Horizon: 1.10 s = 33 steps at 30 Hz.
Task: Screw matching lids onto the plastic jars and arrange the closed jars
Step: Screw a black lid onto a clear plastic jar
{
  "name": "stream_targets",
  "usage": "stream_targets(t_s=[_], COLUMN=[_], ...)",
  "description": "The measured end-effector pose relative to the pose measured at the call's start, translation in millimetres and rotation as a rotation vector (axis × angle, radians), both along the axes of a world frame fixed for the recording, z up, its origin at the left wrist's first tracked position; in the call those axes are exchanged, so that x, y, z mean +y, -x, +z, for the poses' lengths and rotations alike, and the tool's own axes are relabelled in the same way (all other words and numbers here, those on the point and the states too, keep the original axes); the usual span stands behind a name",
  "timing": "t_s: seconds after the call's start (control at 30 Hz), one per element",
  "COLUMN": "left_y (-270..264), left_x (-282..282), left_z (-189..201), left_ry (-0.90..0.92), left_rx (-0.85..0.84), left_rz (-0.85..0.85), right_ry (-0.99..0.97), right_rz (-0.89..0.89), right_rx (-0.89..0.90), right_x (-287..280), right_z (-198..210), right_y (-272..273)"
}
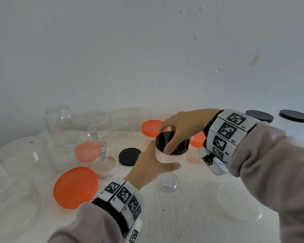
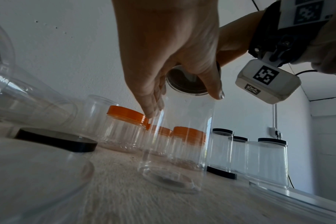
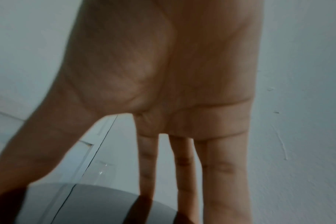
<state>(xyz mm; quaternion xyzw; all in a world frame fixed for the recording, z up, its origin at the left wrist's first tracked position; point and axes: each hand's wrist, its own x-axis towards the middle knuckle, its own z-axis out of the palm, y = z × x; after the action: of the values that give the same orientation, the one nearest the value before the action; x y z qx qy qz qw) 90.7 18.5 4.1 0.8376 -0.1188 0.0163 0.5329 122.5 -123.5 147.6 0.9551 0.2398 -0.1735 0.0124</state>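
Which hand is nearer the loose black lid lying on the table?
Left. The left hand grips the jar right beside that lid; the right hand is farther off, on the jar's cap.

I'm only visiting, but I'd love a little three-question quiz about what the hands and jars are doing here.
1. True or false: the right hand grips an orange lid.
2. Which hand steadies the clear jar? A) left B) right C) neither
3. Fill in: a loose black lid lies on the ____.

Key: 1 false, it grips the black lid on the jar. 2 A, the left hand. 3 table.
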Motion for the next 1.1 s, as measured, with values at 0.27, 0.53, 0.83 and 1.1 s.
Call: stream_targets(t_s=[0.27,0.53,0.83,1.1], left_y=[0.6,0.5,1.2,2.7], left_x=[0.0,0.4,-0.4,-0.7], left_z=[0.8,0.0,-0.6,0.8], left_ry=[0.012,-0.002,0.007,0.018], left_rx=[0.001,-0.006,0.001,-0.006], left_rz=[-0.006,-0.002,0.001,0.001], right_ry=[0.085,0.025,-0.034,-0.073], right_rz=[0.025,0.036,-0.069,0.048], right_rx=[0.051,0.000,-0.184,-0.047], right_x=[2.4,2.8,3.1,-3.5], right_z=[2.2,-0.3,-19.0,-8.0], right_y=[-1.4,-0.5,8.5,7.8])
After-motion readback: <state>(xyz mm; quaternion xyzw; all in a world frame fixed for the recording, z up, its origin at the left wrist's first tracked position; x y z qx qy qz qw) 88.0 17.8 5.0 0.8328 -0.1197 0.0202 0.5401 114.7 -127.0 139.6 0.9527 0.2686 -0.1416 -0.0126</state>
